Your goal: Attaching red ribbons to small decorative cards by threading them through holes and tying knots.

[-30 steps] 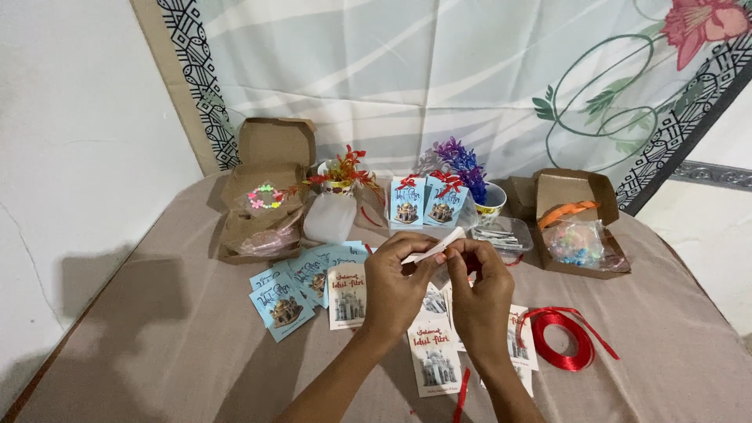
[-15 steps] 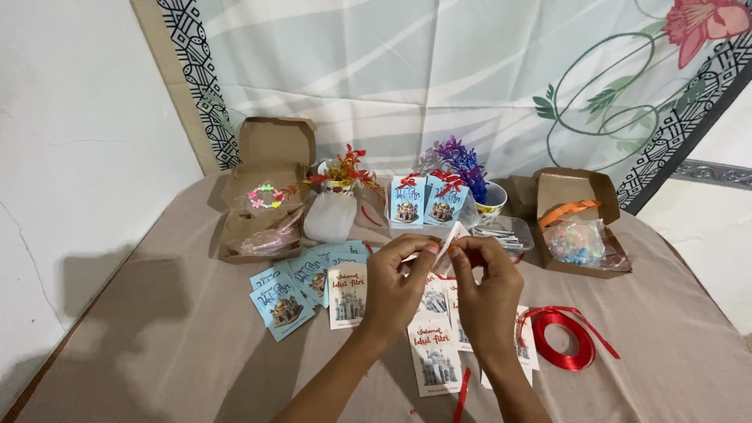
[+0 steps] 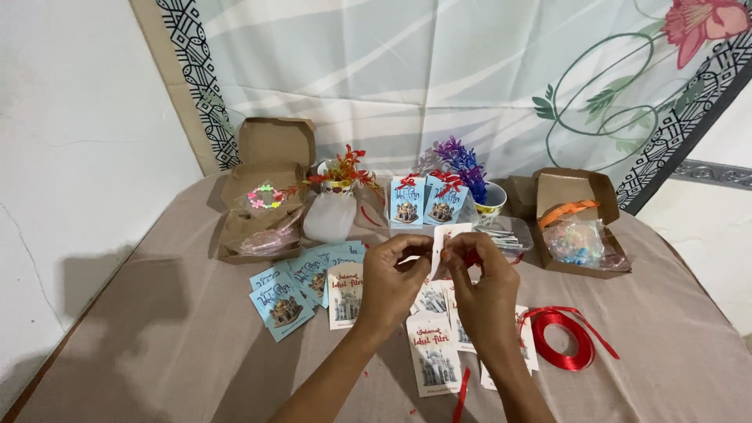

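Ribbon roll [image 3: 562, 342] right of cards [image 3: 432, 356]

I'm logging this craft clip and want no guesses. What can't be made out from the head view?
- Front of the white tag: turned away, pinched between left hand and right hand.
- Cards on the table beneath the hands: partly covered.
- Contents of the right box: blurred behind plastic.
- Forearms: cut by bottom edge.

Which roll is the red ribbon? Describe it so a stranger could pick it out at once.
Start at the brown-covered table and find the person's right hand near its middle. Just right of that wrist lies the red ribbon, beside white cards. It alone is a glossy red coil with loose tails, lying flat on the cloth.
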